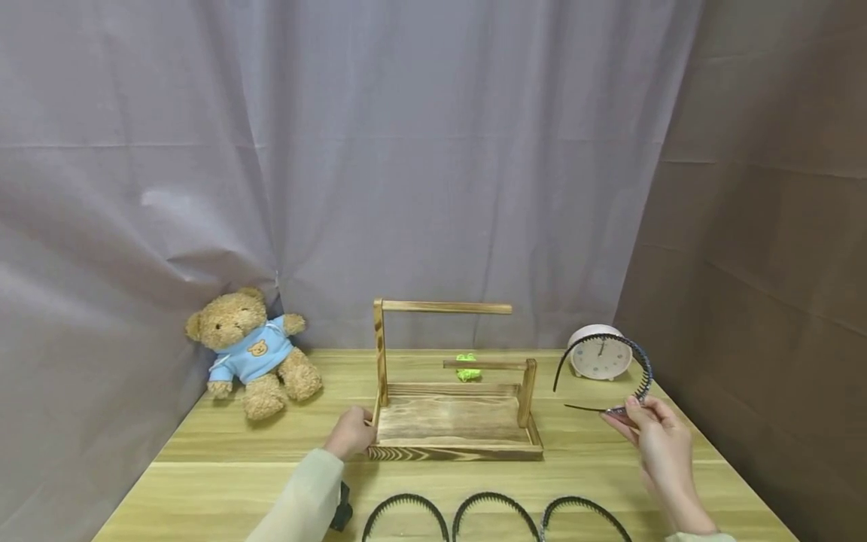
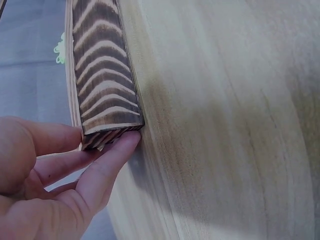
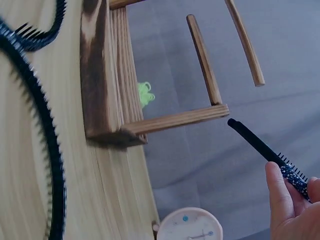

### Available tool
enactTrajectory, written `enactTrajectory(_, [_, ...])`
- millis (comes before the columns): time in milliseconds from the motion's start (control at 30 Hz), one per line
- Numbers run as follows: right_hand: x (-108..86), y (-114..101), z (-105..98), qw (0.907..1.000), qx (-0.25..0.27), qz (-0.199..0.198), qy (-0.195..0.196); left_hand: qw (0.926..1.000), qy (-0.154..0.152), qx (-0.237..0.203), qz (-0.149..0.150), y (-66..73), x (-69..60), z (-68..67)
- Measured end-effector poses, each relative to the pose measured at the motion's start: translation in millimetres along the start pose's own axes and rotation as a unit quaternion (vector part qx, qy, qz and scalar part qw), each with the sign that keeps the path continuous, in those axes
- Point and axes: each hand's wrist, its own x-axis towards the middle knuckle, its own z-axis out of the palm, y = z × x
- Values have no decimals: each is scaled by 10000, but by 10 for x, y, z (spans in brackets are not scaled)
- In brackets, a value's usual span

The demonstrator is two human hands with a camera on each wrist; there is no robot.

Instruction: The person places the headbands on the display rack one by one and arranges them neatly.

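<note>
1. One wooden rack (image 1: 455, 453) stands mid-tabletop (image 1: 223, 474), with two posts and two bars; the upper bar joins the left post, the lower bar the right.
2. One teddy bear (image 1: 260, 357) in a blue top sits left of the rack, apart from it.
3. One round clock (image 1: 600, 363) stands at the back right; in the head view, a held headband (image 1: 649, 369) crosses in front of it.
4. One green object (image 1: 467, 375) shows behind the rack, partly covered by the lower bar.
5. A grey curtain (image 1: 433, 188) hangs behind everything.
6. Headbands number four: one held, right of the rack and apart from it, and three dark toothed headbands (image 1: 497, 496) in a row before the rack, cut off by the head view's lower edge.
7. Of the two hands, the left hand (image 1: 352, 432) grips the rack's near left corner; the right hand (image 1: 658, 444) pinches the held headband near one end.
</note>
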Motion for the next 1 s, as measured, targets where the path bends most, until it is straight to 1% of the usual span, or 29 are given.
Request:
enactTrajectory(67, [26,21,41,9997,206,71,80,10000,-22,36,30,2,0,6])
enactTrajectory(133, [47,37,80,9993,294,118,191,10000,-54,39,35,7,-1,15])
enactTrajectory(233, [78,49,145,9989,291,173,314,9999,-70,56,58,23,-4,23])
enactTrajectory(300, [93,53,192,9989,279,174,327,9999,-63,67,80,29,1,28])
enactTrajectory(467, [125,58,328,9989,294,48,368,9998,-48,149,141,53,0,26])
enactTrajectory(567, [145,66,419,9981,390,6,482,9996,-22,232,185,60,-9,20])
enactTrajectory(633, [159,74,479,9979,378,-20,533,9995,-4,276,161,51,-13,22])
enactTrajectory(833, [211,102,668,9977,-26,-190,652,9993,102,338,154,34,-32,11])
enactTrajectory(1000, [248,130,809,9964,-380,-460,604,9992,125,332,159,25,-39,3])
